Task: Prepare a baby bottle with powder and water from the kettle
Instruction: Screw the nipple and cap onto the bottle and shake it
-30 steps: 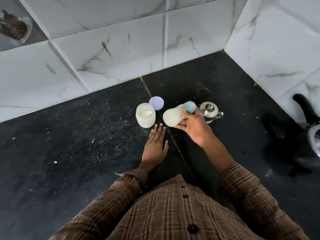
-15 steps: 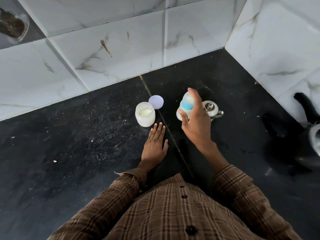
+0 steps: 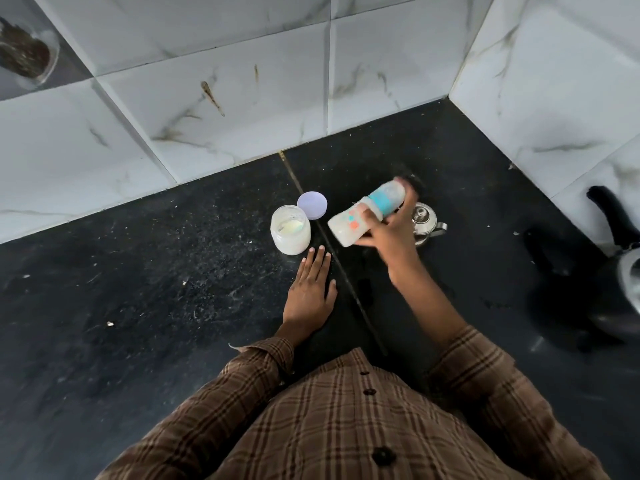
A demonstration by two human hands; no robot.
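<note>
I saw a black speckled surface [image 3: 138, 271] | white marble-look wall tiles [image 3: 242, 98] behind and right | a glass jar of dark contents [image 3: 26, 55] top left | a small steel lidded pot [image 3: 424, 221] | brown plaid shirt [image 3: 346, 427].

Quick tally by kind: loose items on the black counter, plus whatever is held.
Baby bottle: 1, held tilted in the right hand
Powder jar: 1, open
Lilac lid: 1
Small steel pot: 1
Kettle: 1, partly cut off
Total: 5

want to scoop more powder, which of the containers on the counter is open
The powder jar by the left hand: its lilac lid lies beside it. The baby bottle is capped.
</note>
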